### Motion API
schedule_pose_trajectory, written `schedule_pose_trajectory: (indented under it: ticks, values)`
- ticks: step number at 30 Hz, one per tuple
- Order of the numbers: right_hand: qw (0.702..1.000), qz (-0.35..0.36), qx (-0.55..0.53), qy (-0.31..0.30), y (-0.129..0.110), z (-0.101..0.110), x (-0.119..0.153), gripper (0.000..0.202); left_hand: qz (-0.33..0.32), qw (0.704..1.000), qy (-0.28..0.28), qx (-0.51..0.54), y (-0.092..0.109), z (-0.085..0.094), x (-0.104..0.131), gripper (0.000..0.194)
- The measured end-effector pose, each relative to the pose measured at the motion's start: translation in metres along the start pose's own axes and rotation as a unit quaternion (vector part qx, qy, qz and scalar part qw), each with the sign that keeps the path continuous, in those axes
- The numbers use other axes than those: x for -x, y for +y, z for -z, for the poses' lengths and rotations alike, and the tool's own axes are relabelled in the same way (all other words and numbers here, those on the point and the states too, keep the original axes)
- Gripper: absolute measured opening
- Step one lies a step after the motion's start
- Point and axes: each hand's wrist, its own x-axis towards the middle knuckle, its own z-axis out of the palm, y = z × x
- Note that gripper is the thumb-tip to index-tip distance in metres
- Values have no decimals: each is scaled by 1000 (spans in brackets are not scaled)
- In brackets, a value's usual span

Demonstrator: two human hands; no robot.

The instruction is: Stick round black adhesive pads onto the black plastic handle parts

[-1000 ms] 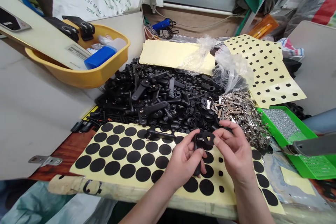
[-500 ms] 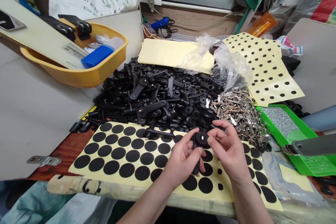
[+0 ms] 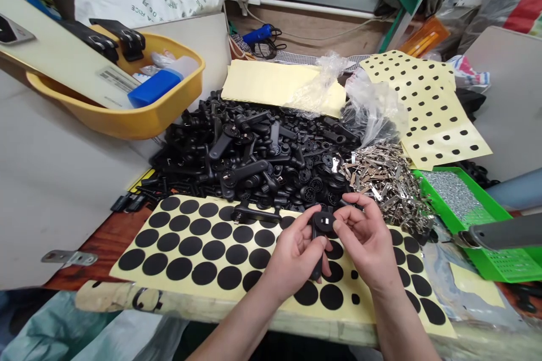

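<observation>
Near the counter's front edge, over the yellow sheet of black round stickers (image 3: 203,245): left hand (image 3: 296,256) and right hand (image 3: 368,245) meeting on one black plastic handle part (image 3: 324,223). Left grip closed round the part's stem, thumb up against its round head; right grip narrow, thumb and forefinger pinching that head from the other side. On the head, a small pale mark, too small to identify. Just behind the hands, toward the counter's middle, a big heap of black handle parts (image 3: 254,158). To its right, touching it, a pile of small metal clips (image 3: 385,180). Further right, by the counter's right edge, a green tray (image 3: 499,259) holding silvery bits. Toward the back left corner, a yellow tub (image 3: 127,118).
</observation>
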Motion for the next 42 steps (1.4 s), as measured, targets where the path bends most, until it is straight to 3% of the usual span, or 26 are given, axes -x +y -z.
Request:
schedule_pose_trajectory:
  ticks: [42]
  values:
    - [999,-6,36,30,-2,-6,3,33,-3,1000,-4,2,1,1,1,59]
